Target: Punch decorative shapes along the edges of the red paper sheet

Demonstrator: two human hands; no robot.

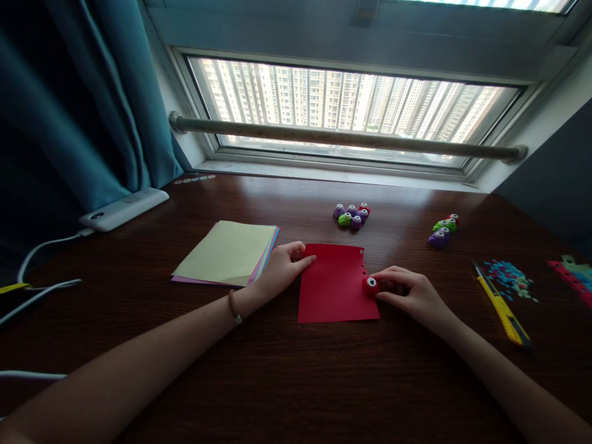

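Observation:
A sheet of red paper point(335, 287) lies flat on the dark wooden table, with small punched holes along its upper right edge. My left hand point(283, 266) pinches the paper's upper left edge between thumb and fingers. At the right edge, my right hand point(411, 293) grips a small red craft punch point(370, 285) with a white top bearing a dark shape. The punch sits at the paper's edge, below the row of holes. Left of my left hand is a stack of coloured paper point(231, 250), pale yellow on top.
Several purple, green and red punches point(351, 217) stand behind the paper, and another group point(444, 232) is farther right. A yellow utility knife point(503, 308) lies beside scattered paper bits point(509, 277). A white power bank point(124, 208) with a cable is at the left, by the curtain point(115, 92).

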